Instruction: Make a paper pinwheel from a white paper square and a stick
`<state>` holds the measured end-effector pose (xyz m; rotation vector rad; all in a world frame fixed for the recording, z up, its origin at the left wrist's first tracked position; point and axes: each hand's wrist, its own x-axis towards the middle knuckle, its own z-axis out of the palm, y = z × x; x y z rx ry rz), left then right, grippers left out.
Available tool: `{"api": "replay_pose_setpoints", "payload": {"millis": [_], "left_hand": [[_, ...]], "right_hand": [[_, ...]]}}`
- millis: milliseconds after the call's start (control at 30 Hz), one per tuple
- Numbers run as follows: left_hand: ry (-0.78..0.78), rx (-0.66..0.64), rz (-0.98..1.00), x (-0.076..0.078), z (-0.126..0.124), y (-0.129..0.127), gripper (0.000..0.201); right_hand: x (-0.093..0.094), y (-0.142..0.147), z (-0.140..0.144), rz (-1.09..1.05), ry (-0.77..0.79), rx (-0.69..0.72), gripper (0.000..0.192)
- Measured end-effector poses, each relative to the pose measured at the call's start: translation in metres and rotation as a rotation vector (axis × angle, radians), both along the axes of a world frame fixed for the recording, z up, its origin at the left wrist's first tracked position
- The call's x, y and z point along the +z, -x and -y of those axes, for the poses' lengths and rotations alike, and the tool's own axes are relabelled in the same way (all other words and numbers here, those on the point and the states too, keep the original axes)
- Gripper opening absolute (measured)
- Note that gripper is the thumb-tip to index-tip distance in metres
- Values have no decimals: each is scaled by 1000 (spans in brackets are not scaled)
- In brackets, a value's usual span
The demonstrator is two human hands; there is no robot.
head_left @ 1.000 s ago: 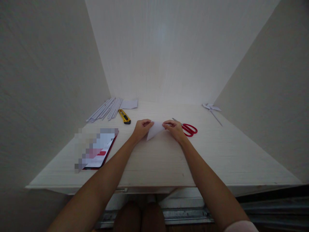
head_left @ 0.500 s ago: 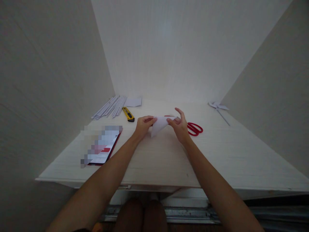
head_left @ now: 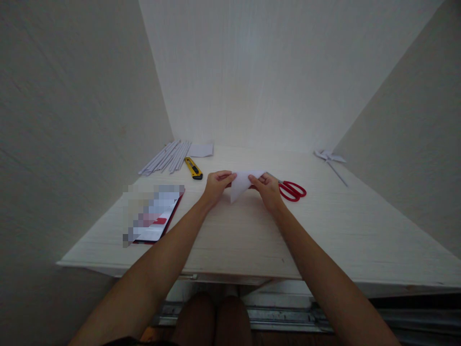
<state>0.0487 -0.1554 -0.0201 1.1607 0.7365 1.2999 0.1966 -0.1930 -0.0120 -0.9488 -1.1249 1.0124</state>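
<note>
A folded sheet of white paper (head_left: 240,185), triangular with one point hanging down, is held up above the table between my two hands. My left hand (head_left: 218,186) pinches its left corner between thumb and fingers. On the folded upper edge, toward the right, my right hand (head_left: 265,187) grips the paper with the thumb in front and the fingers behind. Red-handled scissors (head_left: 293,191) lie on the table just right of my right hand, their blades partly hidden by it.
On the left are a yellow utility knife (head_left: 194,169), several rolled paper sticks (head_left: 167,157), a white paper piece (head_left: 202,150) and a tablet-like device (head_left: 154,223). A paper pinwheel (head_left: 329,157) lies at the back right. Walls enclose the white table (head_left: 245,245).
My right index finger, raised before, has come down behind the paper. Both hands keep hold of it. The whole view has shifted slightly.
</note>
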Motion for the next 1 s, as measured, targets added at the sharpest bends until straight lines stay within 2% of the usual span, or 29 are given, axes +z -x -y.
{"api": "replay_pose_setpoints", "payload": {"millis": [167, 500, 1000], "left_hand": [[0, -8, -11, 1, 1, 0, 28], [-7, -19, -13, 1, 1, 0, 26], [-26, 24, -40, 3, 2, 0, 24]], "right_hand": [[-1, -1, -1, 40, 31, -32, 31], [-1, -2, -1, -18, 42, -4, 29], [-6, -8, -6, -38, -4, 27, 29]]}}
